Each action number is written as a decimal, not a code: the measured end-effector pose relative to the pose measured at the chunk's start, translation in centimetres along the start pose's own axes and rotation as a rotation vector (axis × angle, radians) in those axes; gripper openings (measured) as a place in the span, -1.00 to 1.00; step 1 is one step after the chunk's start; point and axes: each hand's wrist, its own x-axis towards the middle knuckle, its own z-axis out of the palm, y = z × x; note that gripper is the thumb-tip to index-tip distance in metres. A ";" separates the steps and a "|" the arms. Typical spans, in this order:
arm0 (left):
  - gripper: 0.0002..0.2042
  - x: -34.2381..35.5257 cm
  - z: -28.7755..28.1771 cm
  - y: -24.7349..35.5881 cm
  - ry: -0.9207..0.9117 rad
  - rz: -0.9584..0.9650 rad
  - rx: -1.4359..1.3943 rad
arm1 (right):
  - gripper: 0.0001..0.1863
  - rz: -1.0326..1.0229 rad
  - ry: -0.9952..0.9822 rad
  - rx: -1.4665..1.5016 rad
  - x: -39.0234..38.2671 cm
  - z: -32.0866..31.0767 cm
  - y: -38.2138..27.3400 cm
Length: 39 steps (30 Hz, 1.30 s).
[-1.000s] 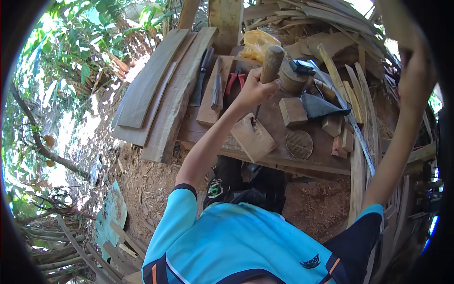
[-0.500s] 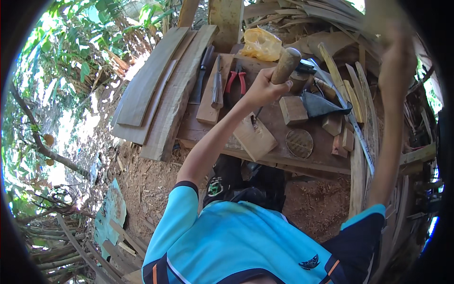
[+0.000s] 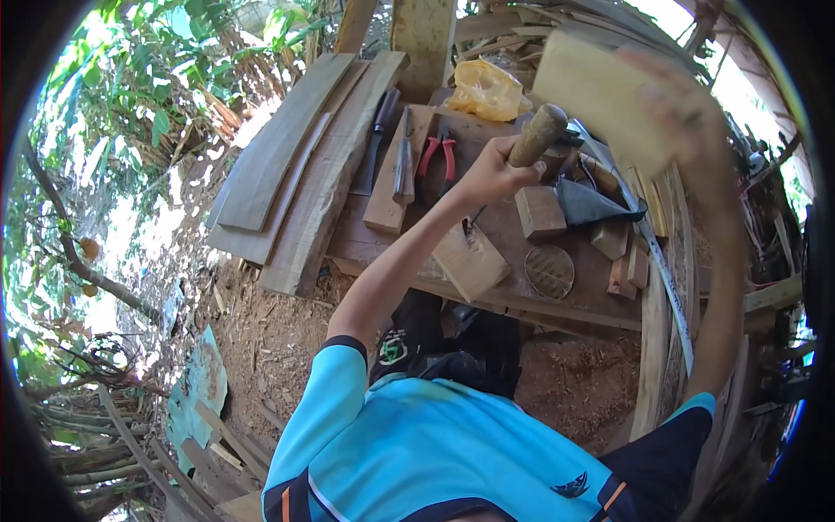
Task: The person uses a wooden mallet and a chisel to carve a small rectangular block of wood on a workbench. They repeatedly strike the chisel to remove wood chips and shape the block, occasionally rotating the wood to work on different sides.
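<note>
My left hand (image 3: pixel 497 176) is closed around a chisel (image 3: pixel 537 135), its thick round wooden handle tilted up past my fist. Part of the blade is hidden by my hand; its lower end meets a dark cut hole in a pale wooden block (image 3: pixel 474 268) at the bench's near edge. Up at the right, my right hand (image 3: pixel 683 104) is raised and smeared by motion. It grips a wooden mallet, whose broad pale head (image 3: pixel 600 96) hangs over the right back of the bench, apart from the chisel handle.
On the bench (image 3: pixel 383 248) lie red-handled pliers (image 3: pixel 437 161), another chisel (image 3: pixel 403 165), a wood block (image 3: pixel 540 212), a round disc (image 3: pixel 550 271) and a yellow plastic bag (image 3: pixel 489 91). Planks (image 3: pixel 304 191) lean at left; long strips and a metal saw-like blade (image 3: pixel 668 280) stand at right.
The mallet has swung from the upper right edge toward the left and down, nearer the chisel. My left hand and the chisel have shifted only slightly.
</note>
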 end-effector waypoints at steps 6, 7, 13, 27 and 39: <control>-0.91 0.4 0.1 -0.6 -0.013 0.040 0.036 | -0.78 0.435 -0.006 -0.125 0.2 -1.1 -0.8; -0.91 0.7 0.6 -0.5 -0.037 0.030 0.010 | -0.79 0.324 -0.078 -0.133 -0.6 -0.9 -1.9; -0.91 0.6 0.1 -0.5 -0.041 0.013 0.054 | -0.76 0.492 -0.018 0.425 0.7 -1.3 -4.1; -0.89 1.0 0.2 -1.3 -0.087 0.015 0.074 | -0.71 0.706 0.390 0.609 -0.5 -1.4 -4.1; -0.87 1.7 0.4 -1.1 -0.081 -0.126 0.067 | -0.67 0.670 0.388 0.739 -21.0 4.3 -16.6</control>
